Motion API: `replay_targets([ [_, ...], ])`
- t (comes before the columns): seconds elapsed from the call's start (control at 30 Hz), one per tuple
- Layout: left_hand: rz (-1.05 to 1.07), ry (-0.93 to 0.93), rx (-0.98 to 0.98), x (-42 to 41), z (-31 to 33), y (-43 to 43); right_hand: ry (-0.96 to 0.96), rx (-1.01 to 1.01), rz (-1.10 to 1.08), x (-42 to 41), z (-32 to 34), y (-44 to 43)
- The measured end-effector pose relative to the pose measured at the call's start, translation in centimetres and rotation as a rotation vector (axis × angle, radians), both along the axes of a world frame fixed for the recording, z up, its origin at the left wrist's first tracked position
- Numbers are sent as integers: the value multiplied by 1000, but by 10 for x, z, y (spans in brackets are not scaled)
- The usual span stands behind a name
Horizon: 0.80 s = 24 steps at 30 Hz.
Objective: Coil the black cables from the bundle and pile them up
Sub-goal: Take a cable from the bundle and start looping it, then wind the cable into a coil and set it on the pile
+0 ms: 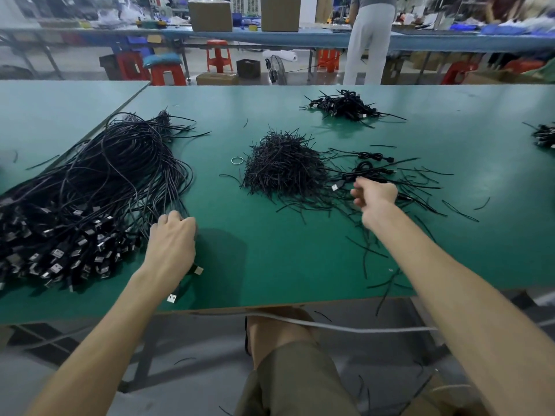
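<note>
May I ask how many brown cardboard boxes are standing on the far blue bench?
2. One brown cardboard box stands left of centre on the far blue bench; the other stands just right of it. More may be hidden behind the standing person.

Green table. Left: a bundle of long black cables, plugs toward the near edge; centre: a heap of short ties with a ring just beside it, loose ties and two coiled cables to its right. A pile of coils lies farther back, a second pile at the right edge.
</note>
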<state>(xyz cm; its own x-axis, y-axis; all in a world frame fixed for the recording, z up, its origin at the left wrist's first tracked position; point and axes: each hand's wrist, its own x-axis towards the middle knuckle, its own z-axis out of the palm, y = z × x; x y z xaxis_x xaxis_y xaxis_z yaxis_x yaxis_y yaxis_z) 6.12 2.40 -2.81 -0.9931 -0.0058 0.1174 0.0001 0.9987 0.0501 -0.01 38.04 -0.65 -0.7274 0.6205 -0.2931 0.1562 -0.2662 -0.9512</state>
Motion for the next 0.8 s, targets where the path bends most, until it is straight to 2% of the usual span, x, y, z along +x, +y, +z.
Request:
replay_targets([
  [0.1,42,31,78,0,-1,5,-31,-10,2,-5,0,15],
  [0.23,97,56,289,4,0,7,-13,-20,13,1,-9,18],
  [0.33,105,61,330,2,1,6,-11,31,45,6,-20,11],
  [0.47,103,103,339,-2,3,5,-9,240,172,18,-32,-8],
  [0.6,96,223,420,2,6,11,69,458,351,32,-29,-35],
  [0.7,35,193,738,6,14,20,134,654,572,46,-24,-61],
  [0.8,-47,189,881,15,18,35,237,849,811,61,-25,-91],
])
